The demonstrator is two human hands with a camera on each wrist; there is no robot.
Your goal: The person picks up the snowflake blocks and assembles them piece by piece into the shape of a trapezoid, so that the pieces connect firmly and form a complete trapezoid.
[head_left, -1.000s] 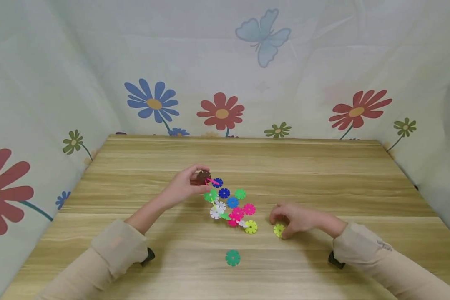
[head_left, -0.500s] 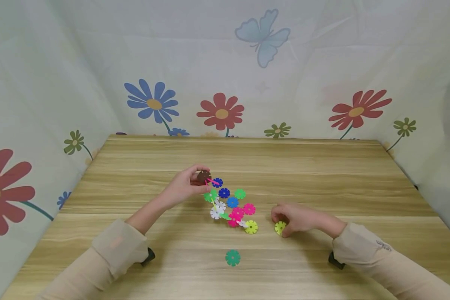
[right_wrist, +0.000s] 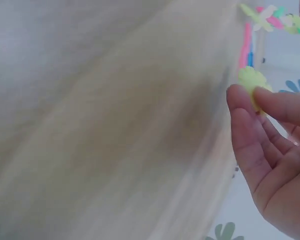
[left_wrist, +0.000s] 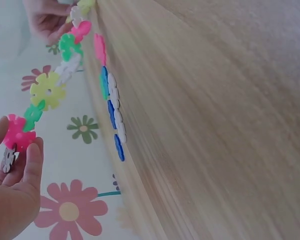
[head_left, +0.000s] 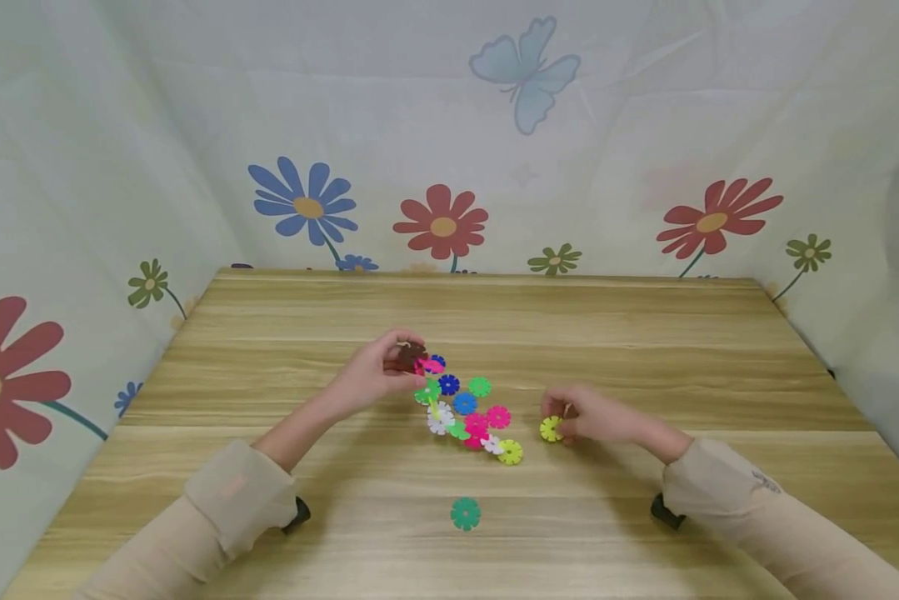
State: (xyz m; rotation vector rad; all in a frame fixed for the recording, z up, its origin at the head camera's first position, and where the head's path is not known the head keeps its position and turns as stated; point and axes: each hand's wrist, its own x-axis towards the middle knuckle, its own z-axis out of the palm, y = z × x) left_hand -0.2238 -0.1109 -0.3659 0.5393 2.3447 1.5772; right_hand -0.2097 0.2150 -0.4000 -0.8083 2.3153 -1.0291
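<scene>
My left hand (head_left: 374, 371) grips the near end of a chain of interlocking snowflake discs (left_wrist: 48, 91), at its brown disc (left_wrist: 9, 160) and a pink disc (left_wrist: 18, 134). The chain runs through green, yellow, white and pink pieces, slotted edge to edge, and hangs over the table in the left wrist view. Its far end is a yellow disc (head_left: 510, 452), nearest my right hand (head_left: 595, 414). Between thumb and fingers that hand pinches a separate yellow snowflake disc (right_wrist: 253, 81), raised off the table, a short gap from the chain.
Loose discs lie flat behind the chain on the wooden table (head_left: 606, 325): several blue ones (head_left: 465, 403), a green one (head_left: 480, 387) and a pink one (head_left: 498, 417). A teal-green disc (head_left: 466, 514) lies alone near the front. A flower-printed cloth (head_left: 374, 108) hangs behind the table.
My right hand has lifted the yellow disc from the table and turned it, moving slightly away from me. The left hand has shifted the chain a little to the right.
</scene>
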